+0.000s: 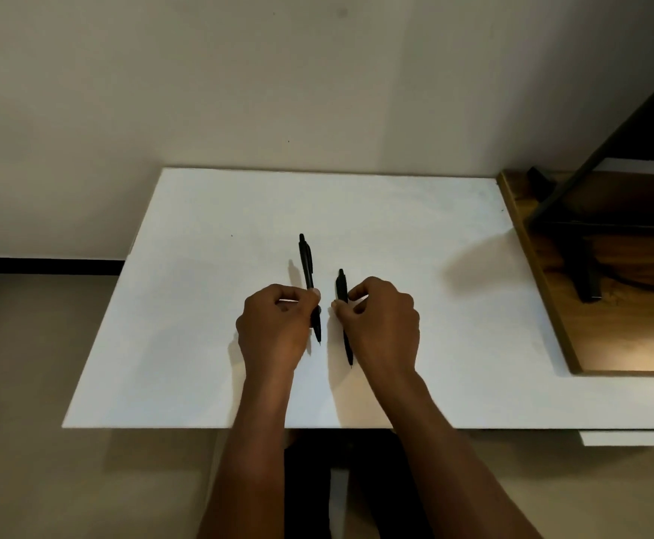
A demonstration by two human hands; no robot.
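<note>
Seen from the head view, two black pens sit at the centre of the frame, one in each hand. The left hand [274, 328] has its fingers curled, thumb and fingertip pinching the left pen [306, 262] about two thirds of the way down its barrel. The right hand [379, 324] is curled the same way and pinches the right pen [342, 285] near its upper half. Both pens run almost straight up and down the picture, nearly parallel and just beside each other without touching. Their clicker ends point toward the top edge and their tips toward the bottom edge. The left pen reaches higher in the frame, and the right pen's tip hangs lower. Each pen lies on the inner side of its own hand, so the narrow gap between the barrels is what any joining or swapping move would turn on, and neither hand looks nearer to it than the other. Whether the tips touch the surface cannot be told, though a thin shadow falls left of the left pen. Under them spreads a white tabletop [200, 363], filling the middle band of the frame. At the right edge a wooden board [543, 305] lies on it with a black stand [586, 266] on top. A plain pale wall [239, 91] fills the upper half, and beige floor [25, 383] shows at lower left.
</note>
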